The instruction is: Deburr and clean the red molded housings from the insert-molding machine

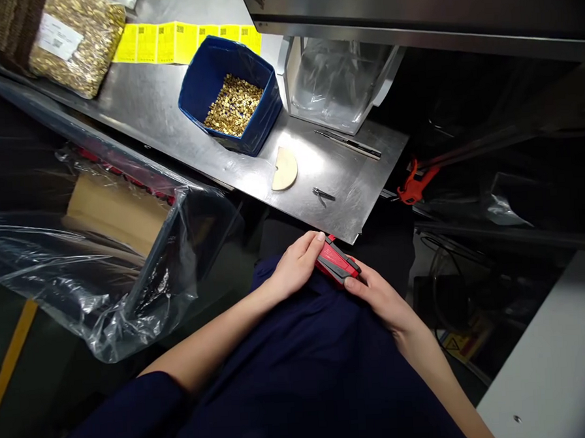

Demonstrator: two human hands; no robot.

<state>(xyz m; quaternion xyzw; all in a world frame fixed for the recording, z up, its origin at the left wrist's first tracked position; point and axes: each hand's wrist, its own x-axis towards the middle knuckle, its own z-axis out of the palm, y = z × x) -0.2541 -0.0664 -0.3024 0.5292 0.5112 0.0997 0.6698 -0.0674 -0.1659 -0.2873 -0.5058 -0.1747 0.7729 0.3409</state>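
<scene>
Over my lap I hold a red and black plastic part, its exact kind unclear, between both hands. My left hand is closed on its upper left end, with the thumb on top. At its lower right end my right hand grips it, thumb along the near edge and fingers mostly hidden beneath. Just beyond, on the metal table, lie a nail clipper and a half-round tan disc. Behind them stands a blue bin with many small brass pieces inside.
A clear plastic bag of brass pieces and yellow labels lie at the back left. Tweezers or a pen-like tool rest near a white tray. A plastic-lined box stands left; an orange clamp is right.
</scene>
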